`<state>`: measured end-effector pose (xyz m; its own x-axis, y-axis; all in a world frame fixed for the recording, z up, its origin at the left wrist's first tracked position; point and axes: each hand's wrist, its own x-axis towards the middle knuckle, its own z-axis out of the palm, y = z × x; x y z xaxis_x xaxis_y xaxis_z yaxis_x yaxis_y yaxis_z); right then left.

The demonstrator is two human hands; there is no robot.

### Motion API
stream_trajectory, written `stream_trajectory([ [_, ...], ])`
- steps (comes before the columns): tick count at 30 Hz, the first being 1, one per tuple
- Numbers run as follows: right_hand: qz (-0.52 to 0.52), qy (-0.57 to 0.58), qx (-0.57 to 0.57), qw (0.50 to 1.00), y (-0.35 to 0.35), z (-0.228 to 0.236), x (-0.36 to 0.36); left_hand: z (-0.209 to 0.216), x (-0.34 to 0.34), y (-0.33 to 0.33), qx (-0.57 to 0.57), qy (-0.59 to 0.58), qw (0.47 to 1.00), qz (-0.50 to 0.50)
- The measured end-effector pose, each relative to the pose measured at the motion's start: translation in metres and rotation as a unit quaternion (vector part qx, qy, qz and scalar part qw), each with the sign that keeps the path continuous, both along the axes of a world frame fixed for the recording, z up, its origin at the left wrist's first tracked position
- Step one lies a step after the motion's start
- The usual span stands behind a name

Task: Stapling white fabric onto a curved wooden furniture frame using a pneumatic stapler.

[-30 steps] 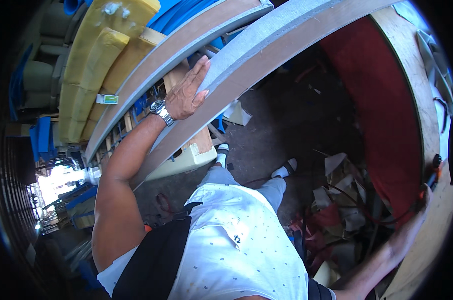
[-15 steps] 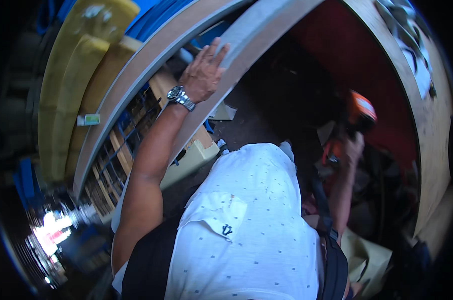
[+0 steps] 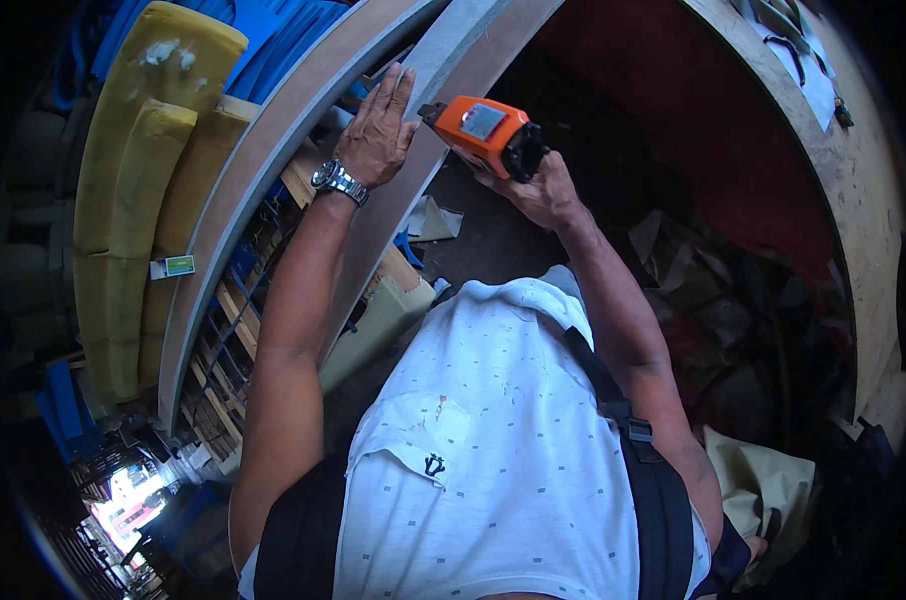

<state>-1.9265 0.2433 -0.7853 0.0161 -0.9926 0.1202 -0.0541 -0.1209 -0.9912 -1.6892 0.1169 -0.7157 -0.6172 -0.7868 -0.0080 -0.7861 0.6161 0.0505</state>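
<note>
My left hand (image 3: 377, 135), with a steel watch on its wrist, lies flat with fingers stretched along the grey-covered top edge of a curved wooden panel (image 3: 473, 70). An orange-and-black staple gun (image 3: 485, 132) is in my right hand (image 3: 547, 190), whose fingers wrap its handle, partly hidden beneath the tool's body. The gun's dark nose points left and sits at the panel's edge, just right of my left fingers. Whether the nose touches the panel I cannot tell.
On the left, a second curved panel (image 3: 273, 150) runs alongside, with yellow foam pieces (image 3: 153, 170) and blue material (image 3: 283, 50) beyond. A curved wooden panel (image 3: 818, 150) rises at the right. Crumpled scraps (image 3: 693, 270) lie in the dark space between.
My right hand has swung the staple gun leftward from the far right to the panel's edge beside my left hand. The left hand stays on that edge.
</note>
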Motion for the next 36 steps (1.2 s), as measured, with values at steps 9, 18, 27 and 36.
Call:
stream_trajectory([
  [9, 0.057, 0.128, 0.033, 0.99, -0.147, -0.101, -0.068, -0.1, -0.062, -0.125, -0.029, -0.004, 0.999, 0.021],
  [18, 0.063, 0.116, 0.017, 0.991, -0.169, -0.114, -0.084, -0.107, -0.09, -0.152, -0.044, 0.004, 0.999, 0.022],
  [27, 0.083, 0.108, 0.005, 0.991, -0.171, -0.109, -0.106, -0.106, -0.114, -0.163, -0.042, -0.005, 0.998, 0.037],
  [36, 0.095, 0.112, 0.021, 0.989, -0.163, -0.089, -0.123, -0.029, -0.11, -0.114, 0.123, 0.148, 0.979, 0.068],
])
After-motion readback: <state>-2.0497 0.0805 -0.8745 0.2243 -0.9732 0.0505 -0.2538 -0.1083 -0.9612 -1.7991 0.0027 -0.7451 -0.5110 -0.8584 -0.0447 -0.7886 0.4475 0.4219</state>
